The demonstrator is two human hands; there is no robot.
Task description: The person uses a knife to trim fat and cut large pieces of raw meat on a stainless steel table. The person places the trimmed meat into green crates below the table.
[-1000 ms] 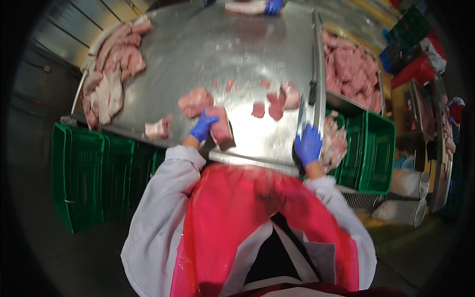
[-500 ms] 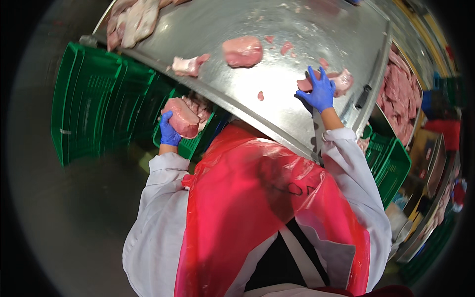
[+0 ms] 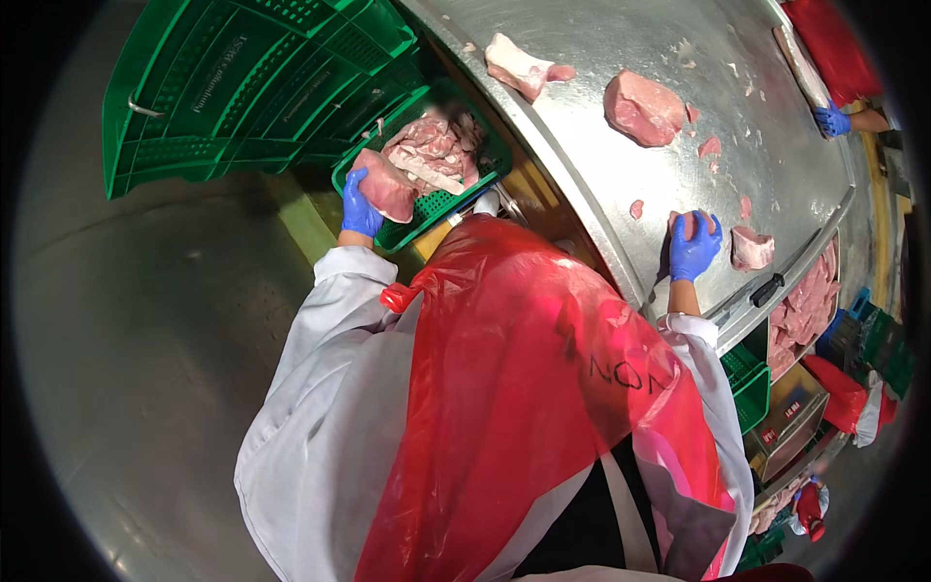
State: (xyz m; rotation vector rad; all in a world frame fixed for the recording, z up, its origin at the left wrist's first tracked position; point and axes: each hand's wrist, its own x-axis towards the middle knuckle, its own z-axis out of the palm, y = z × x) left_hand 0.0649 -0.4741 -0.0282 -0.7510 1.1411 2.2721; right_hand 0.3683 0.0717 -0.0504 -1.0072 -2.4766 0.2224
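My left hand grips a thick slab of pink meat by its side, over the near corner of a green crate. Pale meat trimmings lie in that crate. On the steel table, my right hand has its fingers curled over a small piece of meat, mostly covered by the glove. A pale, fatty chunk sits just right of it. The black-handled knife rests by the table's right edge. Farther up lie a large pink piece and a fatty piece.
Tall green crates stand on the left. Beyond the table's right edge are a tray of meat strips and another green crate. A co-worker's gloved hand touches a long meat piece at the far right.
The view has turned left, showing more of the trimmings crate. My left hand still holds the slab by it. My right hand's spread fingers have curled, and the fatty chunk now lies apart from them.
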